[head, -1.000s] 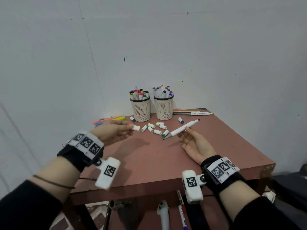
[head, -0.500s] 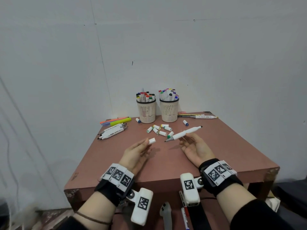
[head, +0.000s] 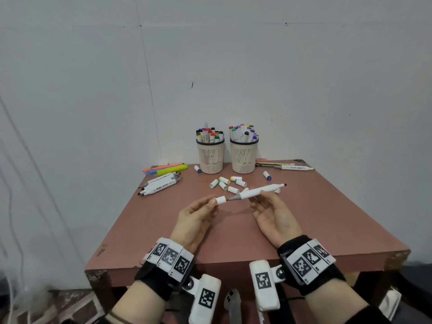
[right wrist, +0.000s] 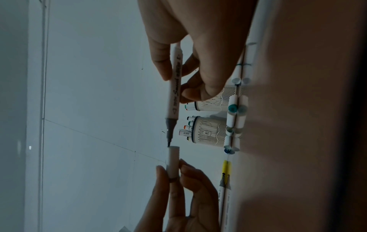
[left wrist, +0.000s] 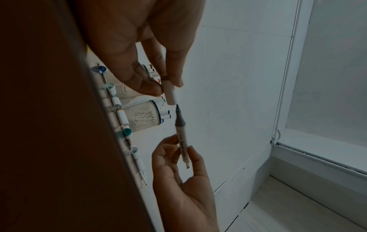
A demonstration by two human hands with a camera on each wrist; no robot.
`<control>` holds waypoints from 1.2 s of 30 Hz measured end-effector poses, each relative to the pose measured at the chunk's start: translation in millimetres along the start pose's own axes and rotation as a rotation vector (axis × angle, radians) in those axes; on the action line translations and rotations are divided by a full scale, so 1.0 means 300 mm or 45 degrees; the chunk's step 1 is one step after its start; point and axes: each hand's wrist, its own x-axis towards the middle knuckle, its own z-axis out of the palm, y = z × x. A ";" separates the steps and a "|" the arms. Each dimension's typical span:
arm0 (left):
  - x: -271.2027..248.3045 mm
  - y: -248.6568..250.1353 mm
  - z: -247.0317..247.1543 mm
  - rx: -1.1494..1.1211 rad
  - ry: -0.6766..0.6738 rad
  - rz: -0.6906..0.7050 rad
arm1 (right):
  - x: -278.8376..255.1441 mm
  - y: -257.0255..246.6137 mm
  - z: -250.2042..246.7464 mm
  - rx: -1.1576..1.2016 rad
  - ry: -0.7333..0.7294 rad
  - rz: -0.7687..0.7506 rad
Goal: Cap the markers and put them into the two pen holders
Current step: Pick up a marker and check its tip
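**Cap at the nib, not yet on**

Nearest, above the front half of the worktop, the left hand pinches a white cap between thumb and fingertips, open end facing 3 o'clock. The right hand pinches the marker by its barrel, palm up; the grey nib end points at 9 o'clock and sits right at the cap's mouth. In the wrist views the tip is at the opening but the cap is not seated. The marker's far nib is bare too.

Beyond the hands, toward 12 o'clock, loose caps lie scattered. At 10 o'clock a bunch of uncapped markers rests near the worktop's left edge. Furthest back stand the two holders, side by side and already crowded with markers.

Risks, as I judge them: the marker is tilted, so a slightly off-axis push could jam the fine tip on the cap's rim and bend it or smear ink on the fingers. The light fingertip pinch could let the cap slip and roll among the others. The cap's colour end is hidden, so a mismatch is possible. The packed holders may resist another marker.
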 end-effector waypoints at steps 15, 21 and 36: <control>-0.008 -0.016 -0.007 0.142 -0.070 0.009 | -0.014 0.028 0.007 -0.161 -0.082 0.007; -0.010 -0.022 -0.010 0.275 0.013 0.035 | -0.022 0.039 0.007 -0.269 -0.092 -0.097; -0.016 -0.011 0.008 0.197 -0.008 -0.027 | -0.048 0.041 0.024 -0.303 -0.087 -0.086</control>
